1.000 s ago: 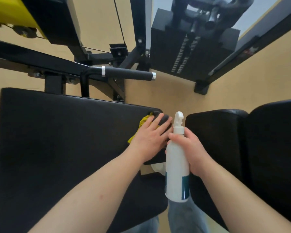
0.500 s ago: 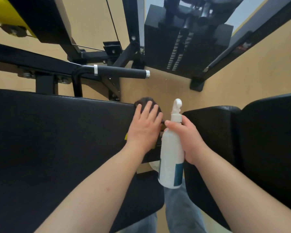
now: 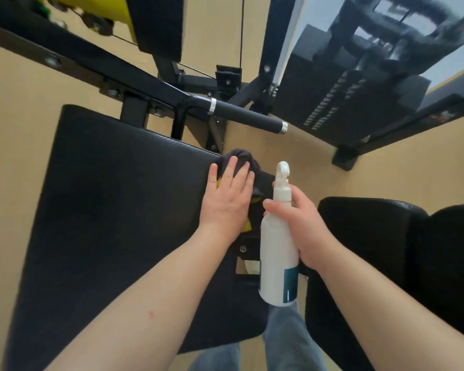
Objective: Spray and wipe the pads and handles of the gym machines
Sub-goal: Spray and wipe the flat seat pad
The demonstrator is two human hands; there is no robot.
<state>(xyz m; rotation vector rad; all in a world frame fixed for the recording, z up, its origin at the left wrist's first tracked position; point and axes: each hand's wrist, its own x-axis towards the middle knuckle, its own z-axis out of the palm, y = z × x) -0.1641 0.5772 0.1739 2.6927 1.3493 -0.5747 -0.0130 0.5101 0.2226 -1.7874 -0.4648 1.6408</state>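
Note:
A large black pad [image 3: 113,223] fills the left of the head view. My left hand [image 3: 227,202] lies flat on the pad's far right corner, pressing a dark grey and yellow cloth [image 3: 241,159] that sticks out past my fingertips and beside my palm. My right hand [image 3: 303,226] grips a white spray bottle [image 3: 277,253] upright just right of the left hand, nozzle pointing away from me. A black foam-covered handle [image 3: 248,117] with silver end caps juts out beyond the pad.
A second black pad [image 3: 386,250] sits on the right. The black machine frame [image 3: 134,73] and weight stack [image 3: 340,100] stand ahead, a yellow part [image 3: 122,14] at top left. Tan floor surrounds everything; my jeans [image 3: 284,341] show below.
My left hand slid the cloth forward along the pad's right edge to its far corner. My right hand followed with the bottle. The view shifted right and tilted.

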